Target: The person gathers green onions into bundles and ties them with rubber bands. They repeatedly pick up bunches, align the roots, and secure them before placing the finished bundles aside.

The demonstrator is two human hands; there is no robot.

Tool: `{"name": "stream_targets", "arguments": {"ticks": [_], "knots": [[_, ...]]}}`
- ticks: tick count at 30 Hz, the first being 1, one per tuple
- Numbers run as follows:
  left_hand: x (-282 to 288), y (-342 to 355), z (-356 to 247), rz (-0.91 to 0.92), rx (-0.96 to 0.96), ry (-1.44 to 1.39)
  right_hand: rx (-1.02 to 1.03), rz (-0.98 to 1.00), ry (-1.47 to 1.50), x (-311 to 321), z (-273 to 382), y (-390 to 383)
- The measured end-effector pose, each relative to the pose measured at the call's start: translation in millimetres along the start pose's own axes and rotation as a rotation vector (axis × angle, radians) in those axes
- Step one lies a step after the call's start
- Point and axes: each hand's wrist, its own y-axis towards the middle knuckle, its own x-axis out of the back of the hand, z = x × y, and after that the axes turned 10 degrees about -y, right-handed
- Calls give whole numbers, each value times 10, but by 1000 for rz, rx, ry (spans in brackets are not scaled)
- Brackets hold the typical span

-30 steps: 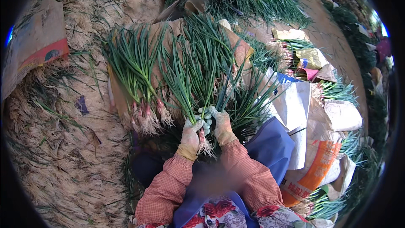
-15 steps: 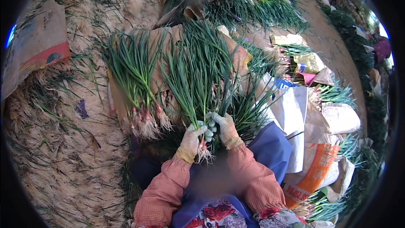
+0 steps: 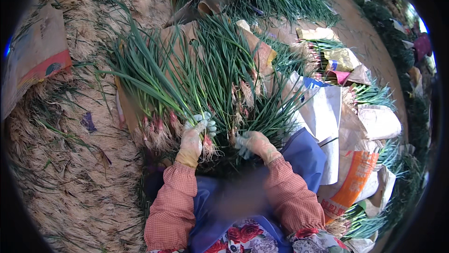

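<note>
My left hand [image 3: 197, 133], in a pale glove, is closed round a few spring onions [image 3: 208, 145]. Their reddish bulbs and white roots poke out below the fingers, while the long green leaves slant up to the left. To the right, my gloved right hand [image 3: 255, 144] is apart from them, close to the roots of other plants; motion smears its fingers. A laid-out bunch of spring onions [image 3: 159, 129] is left of my left hand, bulbs toward me. Beyond both hands lies a larger heap of spring onions [image 3: 220, 61], partly on brown sacking [image 3: 180, 42].
Dry root trimmings [image 3: 84, 168] cover the floor at left, with a printed sack [image 3: 39, 51] on a pile there. At right are white sheeting [image 3: 325, 112], an orange-and-white sack [image 3: 353, 178] and wrapped bundles [image 3: 379, 122]. More green plants [image 3: 280, 5] are heaped at the far side.
My left hand has moved left with the spring onions, whose leaves now lean left. My right hand has come away from them, moving right and slightly down.
</note>
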Motion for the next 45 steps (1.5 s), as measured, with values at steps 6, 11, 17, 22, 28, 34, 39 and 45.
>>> {"name": "stream_targets", "arguments": {"ticks": [6, 11, 17, 22, 28, 34, 39, 45], "knots": [[52, 338, 99, -39, 59, 205, 135, -422, -306, -231, -466, 961], [-93, 124, -269, -161, -310, 201, 449, -15, 740, 296, 290, 97], [-196, -91, 112, 52, 78, 156, 476, -370, -176, -247, 84, 112], [-120, -70, 318, -8, 100, -44, 422, -11, -430, -204, 247, -76], [-42, -185, 427, -39, 114, 138, 296, -237, -81, -231, 438, 157], [-81, -179, 436, -147, 8, -26, 300, -241, 307, -449, 281, 289], [-88, -233, 383, -113, 48, 11, 261, -19, 802, -98, 257, 266], [132, -147, 436, -115, 17, 193, 241, -175, 351, -296, 536, 302]]}}
